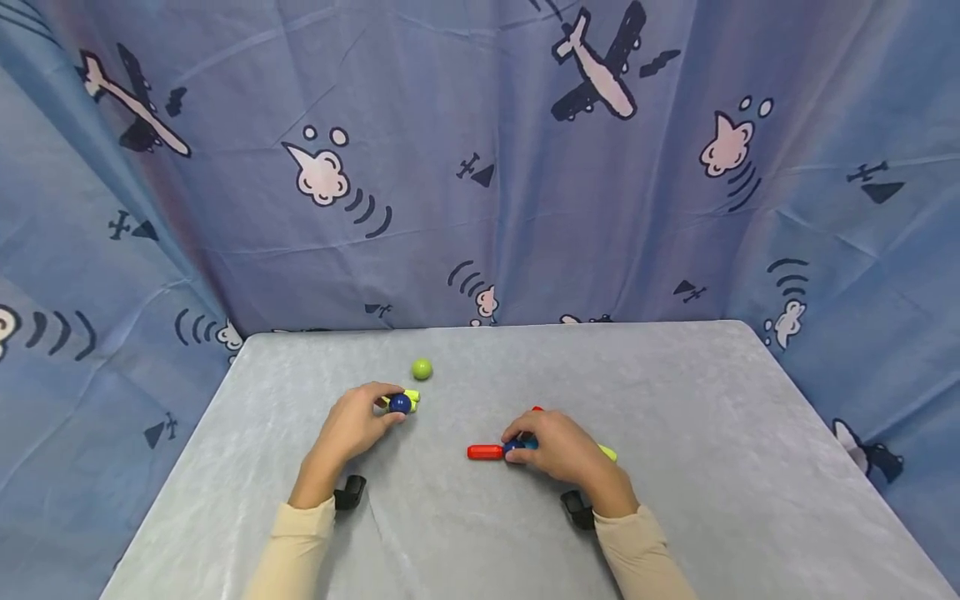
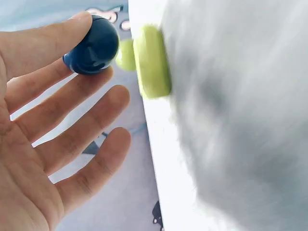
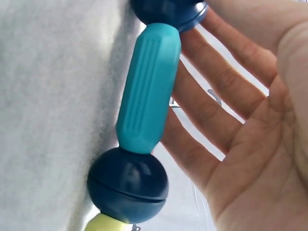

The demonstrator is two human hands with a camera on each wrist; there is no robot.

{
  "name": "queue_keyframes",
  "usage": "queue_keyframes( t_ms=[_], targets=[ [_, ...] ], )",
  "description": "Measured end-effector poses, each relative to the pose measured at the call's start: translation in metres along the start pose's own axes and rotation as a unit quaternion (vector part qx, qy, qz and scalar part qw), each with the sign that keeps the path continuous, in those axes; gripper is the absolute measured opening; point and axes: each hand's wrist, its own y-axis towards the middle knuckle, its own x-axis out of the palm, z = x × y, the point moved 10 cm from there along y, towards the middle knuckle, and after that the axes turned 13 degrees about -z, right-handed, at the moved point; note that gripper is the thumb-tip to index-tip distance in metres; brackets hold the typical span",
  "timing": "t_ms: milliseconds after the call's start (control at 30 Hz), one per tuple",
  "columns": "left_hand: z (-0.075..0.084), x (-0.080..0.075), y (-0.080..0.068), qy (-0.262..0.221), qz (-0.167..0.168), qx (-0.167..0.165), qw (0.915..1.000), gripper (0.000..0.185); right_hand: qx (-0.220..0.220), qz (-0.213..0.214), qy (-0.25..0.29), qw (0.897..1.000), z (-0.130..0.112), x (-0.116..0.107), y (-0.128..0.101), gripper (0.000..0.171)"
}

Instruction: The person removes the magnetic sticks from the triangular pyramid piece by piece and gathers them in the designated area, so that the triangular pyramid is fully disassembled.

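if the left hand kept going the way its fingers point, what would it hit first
Probably the yellow-green stick lying right beyond the dark blue ball that the left hand pinches. The green ball sits farther along, apart from both. Depth is hard to judge here.

green ball, red rod, grey table

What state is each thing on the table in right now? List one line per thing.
Left hand: pinches the blue ball.
Blue ball: touches the yellow-green rod.
Green ball: lies loose on the table.
Right hand: holds the teal rod, a dark blue ball on each end.
Red rod: lies flat.
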Motion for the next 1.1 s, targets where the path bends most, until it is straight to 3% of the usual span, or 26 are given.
queue_keyframes(
  t_ms=[167, 400, 633, 900, 1100],
  targets=[
    [-0.01, -0.013, 0.017, -0.006, 0.003, -0.006, 1.0, 0.04, -0.007, -0.006, -0.009, 1.0, 0.003, 0.002, -0.001, 0.026],
    [-0.021, -0.008, 0.043, -0.037, -0.019, -0.014, 0.999, 0.041, -0.018, -0.024, -0.006, 1.0, 0.007, 0.003, -0.003, 0.033],
    [-0.035, -0.004, 0.063, -0.046, -0.04, -0.051, 0.9969, 0.041, -0.014, -0.029, -0.007, 0.999, 0.005, 0.004, 0.0, 0.032],
    [-0.049, 0.003, 0.068, -0.057, -0.057, -0.089, 0.9928, 0.038, -0.015, -0.027, -0.001, 1.0, 0.004, 0.005, 0.0, 0.031],
    [-0.049, 0.006, 0.071, -0.053, -0.059, -0.087, 0.993, 0.039, -0.014, -0.024, 0.007, 1.0, 0.007, 0.005, -0.002, 0.03]
  ],
)
